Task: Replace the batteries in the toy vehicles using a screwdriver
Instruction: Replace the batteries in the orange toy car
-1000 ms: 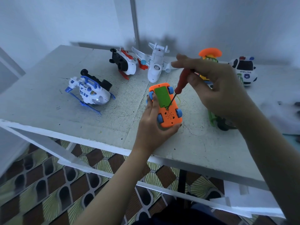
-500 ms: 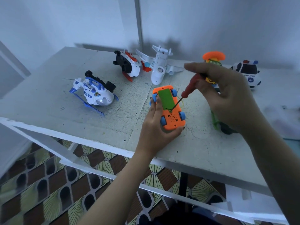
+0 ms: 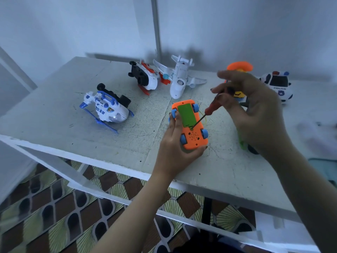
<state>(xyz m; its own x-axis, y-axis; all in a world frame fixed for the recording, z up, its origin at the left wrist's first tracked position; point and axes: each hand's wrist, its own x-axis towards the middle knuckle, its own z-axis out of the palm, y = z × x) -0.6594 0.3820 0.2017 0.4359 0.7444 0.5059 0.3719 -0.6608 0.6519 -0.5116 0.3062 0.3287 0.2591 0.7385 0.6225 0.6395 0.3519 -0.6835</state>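
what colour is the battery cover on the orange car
Green: the flat plastic battery cover on the upturned orange toy car; head view.

Left hand (image 3: 175, 150): cups the car (image 3: 193, 136) from below, thumb along its left side, fingertips curled round the near end.
Left arm: bare forearm rising from the bottom edge.
Right hand (image 3: 259, 115): fingertips pinch the screwdriver (image 3: 209, 110) handle; top finger outstretched, blurred.
Right arm: bare forearm from lower right.

"POLICE" on white toy police car (image 3: 277, 85)
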